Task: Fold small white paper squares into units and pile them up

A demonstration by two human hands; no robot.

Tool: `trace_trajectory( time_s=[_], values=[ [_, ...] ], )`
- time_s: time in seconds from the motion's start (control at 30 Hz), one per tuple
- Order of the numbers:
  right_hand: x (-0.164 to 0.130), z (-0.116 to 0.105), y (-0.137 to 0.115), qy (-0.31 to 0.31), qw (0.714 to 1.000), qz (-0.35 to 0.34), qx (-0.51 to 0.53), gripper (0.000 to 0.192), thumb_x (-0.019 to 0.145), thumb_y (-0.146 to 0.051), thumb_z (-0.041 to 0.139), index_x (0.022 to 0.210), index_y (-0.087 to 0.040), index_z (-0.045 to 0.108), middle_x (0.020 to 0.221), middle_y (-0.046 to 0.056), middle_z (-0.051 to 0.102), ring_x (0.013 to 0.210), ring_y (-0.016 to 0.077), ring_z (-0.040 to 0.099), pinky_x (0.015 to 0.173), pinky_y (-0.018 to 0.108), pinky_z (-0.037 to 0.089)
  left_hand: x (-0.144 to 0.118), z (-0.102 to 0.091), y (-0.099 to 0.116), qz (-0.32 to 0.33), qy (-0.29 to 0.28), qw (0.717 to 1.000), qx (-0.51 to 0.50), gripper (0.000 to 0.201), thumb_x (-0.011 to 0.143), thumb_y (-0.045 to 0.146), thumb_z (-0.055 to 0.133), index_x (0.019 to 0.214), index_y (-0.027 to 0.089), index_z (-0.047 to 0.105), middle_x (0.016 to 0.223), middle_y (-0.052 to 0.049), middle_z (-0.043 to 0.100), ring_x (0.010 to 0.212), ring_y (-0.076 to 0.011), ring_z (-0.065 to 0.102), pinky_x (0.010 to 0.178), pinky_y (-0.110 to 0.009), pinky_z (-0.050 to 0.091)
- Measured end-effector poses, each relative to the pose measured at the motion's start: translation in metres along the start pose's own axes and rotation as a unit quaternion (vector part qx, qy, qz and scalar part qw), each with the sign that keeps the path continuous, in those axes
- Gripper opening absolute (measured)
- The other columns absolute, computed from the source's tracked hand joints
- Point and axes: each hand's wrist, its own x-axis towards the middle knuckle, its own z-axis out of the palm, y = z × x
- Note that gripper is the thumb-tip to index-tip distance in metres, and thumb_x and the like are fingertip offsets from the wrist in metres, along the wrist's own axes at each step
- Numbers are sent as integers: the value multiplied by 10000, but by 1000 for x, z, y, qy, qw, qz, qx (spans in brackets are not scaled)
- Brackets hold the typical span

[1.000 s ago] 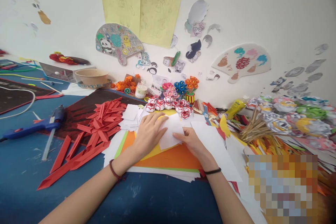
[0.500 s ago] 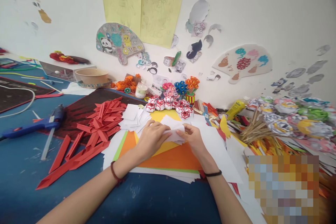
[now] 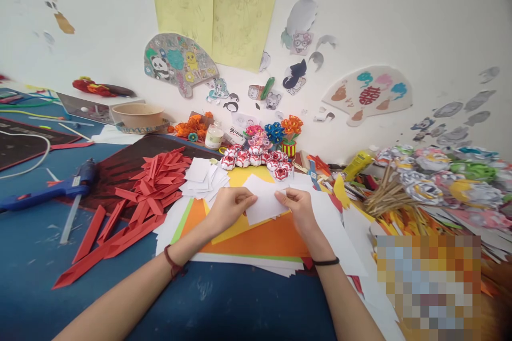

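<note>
A small white paper square (image 3: 264, 202) is held by its two sides between my hands. My left hand (image 3: 232, 203) pinches its left edge between thumb and fingers. On the opposite edge, my right hand (image 3: 296, 206) has a similar pinch, thumb on top. Beneath lies a stack of coloured sheets, with an orange sheet (image 3: 248, 240) and a yellow one showing. Loose white paper squares (image 3: 204, 177) lie in a pile behind my left hand. Red and white folded paper flowers (image 3: 256, 159) sit in a row just beyond the paper.
Folded red paper strips (image 3: 148, 192) are heaped on the left, beside a blue glue gun (image 3: 76, 186) with a glue stick in it. Thin brown sticks (image 3: 390, 194) and more paper flowers (image 3: 460, 170) crowd the right. A round tan bowl (image 3: 138, 115) stands at the back left.
The white paper, which was bent up between my fingers, now lies flatter and more of its face shows. My left hand has shifted slightly down, and both hands have moved to the paper's sides.
</note>
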Motion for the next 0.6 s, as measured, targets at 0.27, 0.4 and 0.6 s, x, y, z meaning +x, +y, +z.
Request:
trace_trajectory(
  time_s=[0.27, 0.4, 0.6],
  values=[
    [-4, 3, -5, -9, 999, -31, -43, 323, 733, -398, 668, 541, -169, 546, 517, -30, 464, 484, 112, 414, 448, 240, 303, -2, -3, 3, 46, -31, 996, 72, 249, 831, 321, 486, 728, 169, 655, 661, -20, 660, 605, -138, 549, 593, -237, 379],
    [-5, 7, -4, -46, 995, -40, -82, 335, 738, -417, 652, 550, -161, 546, 538, -32, 449, 501, 104, 385, 460, 238, 276, -4, 2, 7, 35, -79, 996, 23, 245, 837, 305, 443, 768, 160, 627, 684, -14, 632, 608, -126, 518, 557, -224, 361],
    [-4, 12, 4, -51, 991, -46, -113, 377, 706, -469, 648, 517, -165, 530, 504, -30, 409, 494, 104, 362, 443, 234, 258, -4, 14, 0, -30, -88, 993, -67, 219, 809, 298, 443, 652, 161, 510, 586, 30, 500, 540, -101, 449, 486, -206, 319]
  ],
)
